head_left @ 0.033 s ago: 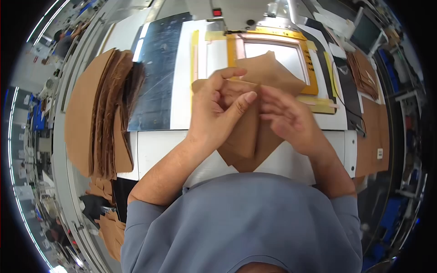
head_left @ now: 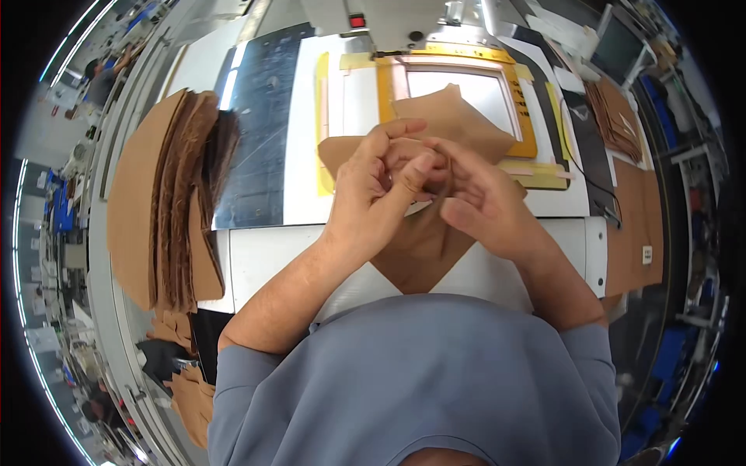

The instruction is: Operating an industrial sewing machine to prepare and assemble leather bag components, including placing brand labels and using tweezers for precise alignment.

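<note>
My left hand [head_left: 377,182] has curled fingers gripping a tan, leather-like sheet [head_left: 412,260], its thumb over the bent edge. My right hand [head_left: 486,206] reaches in from the right, index finger touching that edge beside my left fingers, thumb lower and apart; its fingertips are partly blurred and hidden. The held sheet hangs over a white front surface [head_left: 280,256]. Behind my hands, another tan piece [head_left: 447,113] lies across a yellow-edged frame [head_left: 521,120] on the machine bed.
A thick stack of tan sheets [head_left: 151,202] stands at left, beside a dark glossy plate [head_left: 260,101]. More tan pieces [head_left: 610,116] and a large sheet [head_left: 633,225] lie at right, near a cable [head_left: 590,186]. Another person [head_left: 101,78] is at far upper left.
My right fingers have moved up and left to meet my left fingers. The upright fold of the sheet between them has bent and now appears blurred.
</note>
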Demonstrator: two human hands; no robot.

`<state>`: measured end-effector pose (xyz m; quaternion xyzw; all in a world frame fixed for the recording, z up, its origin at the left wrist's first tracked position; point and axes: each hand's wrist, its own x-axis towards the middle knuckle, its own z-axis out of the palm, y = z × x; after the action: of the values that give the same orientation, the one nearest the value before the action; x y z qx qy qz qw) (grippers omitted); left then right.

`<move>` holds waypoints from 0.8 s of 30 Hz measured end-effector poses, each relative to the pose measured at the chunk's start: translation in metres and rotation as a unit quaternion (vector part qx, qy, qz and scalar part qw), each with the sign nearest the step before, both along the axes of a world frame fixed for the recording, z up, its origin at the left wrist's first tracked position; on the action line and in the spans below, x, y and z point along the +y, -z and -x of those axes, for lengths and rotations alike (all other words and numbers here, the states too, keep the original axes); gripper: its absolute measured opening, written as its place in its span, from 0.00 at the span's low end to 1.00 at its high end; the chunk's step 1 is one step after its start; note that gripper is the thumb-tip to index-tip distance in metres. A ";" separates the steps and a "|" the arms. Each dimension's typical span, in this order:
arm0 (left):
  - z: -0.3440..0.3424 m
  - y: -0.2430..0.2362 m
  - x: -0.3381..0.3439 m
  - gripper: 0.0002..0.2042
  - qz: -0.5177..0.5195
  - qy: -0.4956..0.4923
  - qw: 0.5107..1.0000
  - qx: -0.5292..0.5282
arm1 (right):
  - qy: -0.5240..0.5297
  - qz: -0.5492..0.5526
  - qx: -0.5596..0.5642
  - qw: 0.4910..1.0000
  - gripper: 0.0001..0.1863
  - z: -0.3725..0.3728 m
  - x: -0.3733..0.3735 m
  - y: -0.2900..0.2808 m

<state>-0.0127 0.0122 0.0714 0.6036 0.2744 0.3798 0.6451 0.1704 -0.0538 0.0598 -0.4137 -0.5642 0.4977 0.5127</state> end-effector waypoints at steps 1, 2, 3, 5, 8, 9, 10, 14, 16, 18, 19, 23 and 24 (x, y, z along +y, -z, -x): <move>-0.008 0.003 0.001 0.17 0.006 0.019 1.000 -0.002 | -0.006 -0.019 -0.034 0.999 0.27 -0.002 0.006 0.001; -0.014 0.008 0.002 0.18 0.019 0.009 0.999 -0.044 | 0.010 -0.012 -0.036 0.999 0.27 -0.006 0.009 0.005; -0.014 0.012 0.005 0.19 0.031 -0.012 0.996 -0.082 | 0.032 0.014 -0.013 0.999 0.25 -0.007 0.014 0.011; -0.003 0.023 0.023 0.17 -0.063 -0.016 0.998 0.023 | 0.063 0.048 0.009 0.997 0.24 -0.015 0.015 0.014; -0.003 0.021 0.030 0.12 -0.313 -0.096 0.929 0.174 | -0.005 0.151 0.095 0.984 0.18 -0.023 0.016 0.013; -0.009 0.019 0.028 0.10 -0.271 -0.069 0.946 0.162 | -0.022 0.140 0.095 0.985 0.17 -0.022 0.019 0.018; -0.013 0.020 0.027 0.09 -0.228 -0.042 0.961 0.150 | -0.038 0.128 0.095 0.986 0.15 -0.022 0.021 0.023; -0.022 0.028 0.033 0.07 -0.251 -0.028 0.956 0.148 | -0.050 0.123 0.056 0.990 0.15 -0.022 0.019 0.032; -0.022 0.030 0.033 0.05 -0.133 0.003 0.978 0.163 | -0.024 0.092 0.075 0.993 0.13 -0.019 0.018 0.035; -0.021 0.036 0.032 0.05 -0.076 -0.002 0.988 0.131 | 0.002 0.098 0.023 0.995 0.11 -0.024 0.019 0.036; -0.020 0.038 0.032 0.05 -0.020 -0.010 0.995 0.098 | 0.026 0.101 -0.031 0.994 0.10 -0.026 0.019 0.036; -0.017 0.032 0.032 0.05 0.052 -0.017 0.993 0.103 | 0.065 0.071 -0.007 0.995 0.08 -0.021 0.019 0.039; -0.017 0.030 0.031 0.05 0.061 -0.021 0.993 0.096 | 0.062 0.069 -0.002 0.996 0.08 -0.020 0.018 0.038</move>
<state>0.0042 0.0429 0.0412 0.5909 0.3705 0.3163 0.6431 0.1905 -0.0353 0.0220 -0.4836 -0.5028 0.5017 0.5115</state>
